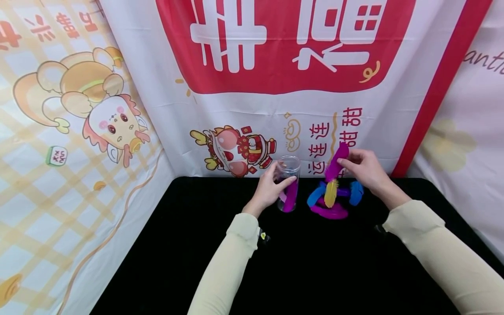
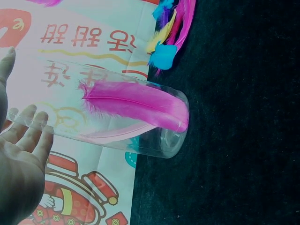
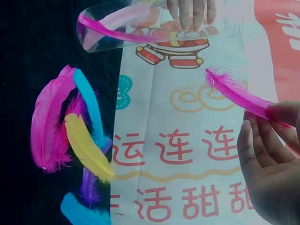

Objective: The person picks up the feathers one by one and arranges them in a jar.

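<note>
A tall clear jar stands upright near the back of the black table, its mouth upward. My left hand grips it, fingers and thumb around its side. Inside lie a magenta feather and a pale pink feather. My right hand pinches another magenta feather between thumb and fingers, raised to the right of the jar. Below that hand is a loose pile of feathers: a yellow feather, blue feathers, a purple feather and magenta feathers.
The black table reaches back to a white printed cloth with red designs, close behind the jar and pile. A yellow-checked cloth hangs along the left side, and a pale cloth along the right.
</note>
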Motion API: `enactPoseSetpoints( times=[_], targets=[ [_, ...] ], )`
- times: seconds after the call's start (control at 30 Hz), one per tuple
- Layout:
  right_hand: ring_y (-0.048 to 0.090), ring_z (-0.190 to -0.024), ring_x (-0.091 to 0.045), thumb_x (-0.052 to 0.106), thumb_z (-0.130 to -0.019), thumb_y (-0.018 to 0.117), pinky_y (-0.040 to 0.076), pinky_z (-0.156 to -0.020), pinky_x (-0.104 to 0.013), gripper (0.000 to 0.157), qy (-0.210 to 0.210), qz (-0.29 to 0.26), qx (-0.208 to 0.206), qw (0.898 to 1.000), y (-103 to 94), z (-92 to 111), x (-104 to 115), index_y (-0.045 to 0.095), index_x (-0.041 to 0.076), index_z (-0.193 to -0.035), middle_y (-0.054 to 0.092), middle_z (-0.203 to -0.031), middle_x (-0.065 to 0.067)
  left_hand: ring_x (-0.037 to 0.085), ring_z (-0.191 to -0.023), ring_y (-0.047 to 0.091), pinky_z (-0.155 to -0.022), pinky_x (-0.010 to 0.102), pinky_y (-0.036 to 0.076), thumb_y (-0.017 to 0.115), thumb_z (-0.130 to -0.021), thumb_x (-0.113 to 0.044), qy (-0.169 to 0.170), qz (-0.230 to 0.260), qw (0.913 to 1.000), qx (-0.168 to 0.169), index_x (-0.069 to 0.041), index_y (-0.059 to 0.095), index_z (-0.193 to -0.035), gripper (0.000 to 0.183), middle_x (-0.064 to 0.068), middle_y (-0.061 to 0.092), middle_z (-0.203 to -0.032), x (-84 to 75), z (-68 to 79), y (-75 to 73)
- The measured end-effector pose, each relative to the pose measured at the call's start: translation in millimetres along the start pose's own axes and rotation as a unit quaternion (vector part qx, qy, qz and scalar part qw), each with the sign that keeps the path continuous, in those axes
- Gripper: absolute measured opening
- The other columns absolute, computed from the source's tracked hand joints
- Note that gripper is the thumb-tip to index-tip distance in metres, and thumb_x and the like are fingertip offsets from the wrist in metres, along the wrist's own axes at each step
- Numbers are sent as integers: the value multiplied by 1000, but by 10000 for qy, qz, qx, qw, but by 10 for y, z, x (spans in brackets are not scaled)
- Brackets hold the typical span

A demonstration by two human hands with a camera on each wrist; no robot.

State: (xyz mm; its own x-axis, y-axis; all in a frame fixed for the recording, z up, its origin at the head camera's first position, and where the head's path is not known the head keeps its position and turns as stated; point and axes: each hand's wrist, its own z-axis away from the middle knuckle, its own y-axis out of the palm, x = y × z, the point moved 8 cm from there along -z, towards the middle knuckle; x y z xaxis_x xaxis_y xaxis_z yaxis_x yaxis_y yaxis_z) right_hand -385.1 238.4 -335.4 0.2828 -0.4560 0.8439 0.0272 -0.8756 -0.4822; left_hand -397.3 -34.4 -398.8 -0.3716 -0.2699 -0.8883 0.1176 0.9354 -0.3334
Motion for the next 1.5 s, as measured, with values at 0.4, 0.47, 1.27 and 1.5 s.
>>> enactPoseSetpoints(
  times=[0.4,0.47,1.27,1.5],
  targets=[
    [62,-82,-11,29,-103,65,53,-67,-22,33,-234,205,-170,9994,0,-14,163,70,-1,-115,72,-104,-17,26,-134,56,-112,40,46,77,-94,-37,-76,11,10000,33,-13,45,-150,69,10,56,-145,2,4,2],
    [61,-83,-12,29,-102,65,51,-67,-23,33,-215,211,-216,9993,-5,-17,189,70,-1,-115,72,-103,-16,26,-133,56,-112,39,46,77,-94,-36,-56,13,10000,39,-11,45,-150,69,9,57,-144,0,2,3],
    [66,-76,-11,19,-101,68,57,-67,-23,27,-352,-241,-311,9986,72,-120,431,69,-4,-116,74,-101,-16,21,-134,56,-112,35,46,77,-94,-34,45,-32,10000,8,-13,53,-136,53,9,57,-144,-24,-24,1],
    [65,-73,-14,21,-99,70,53,-64,-24,24,-539,-85,-474,9974,87,-125,541,72,0,-111,74,-98,-16,19,-134,55,-112,32,45,77,-94,-32,48,-35,10000,12,-12,54,-129,47,5,57,-143,-21,-23,2]
  ],
)
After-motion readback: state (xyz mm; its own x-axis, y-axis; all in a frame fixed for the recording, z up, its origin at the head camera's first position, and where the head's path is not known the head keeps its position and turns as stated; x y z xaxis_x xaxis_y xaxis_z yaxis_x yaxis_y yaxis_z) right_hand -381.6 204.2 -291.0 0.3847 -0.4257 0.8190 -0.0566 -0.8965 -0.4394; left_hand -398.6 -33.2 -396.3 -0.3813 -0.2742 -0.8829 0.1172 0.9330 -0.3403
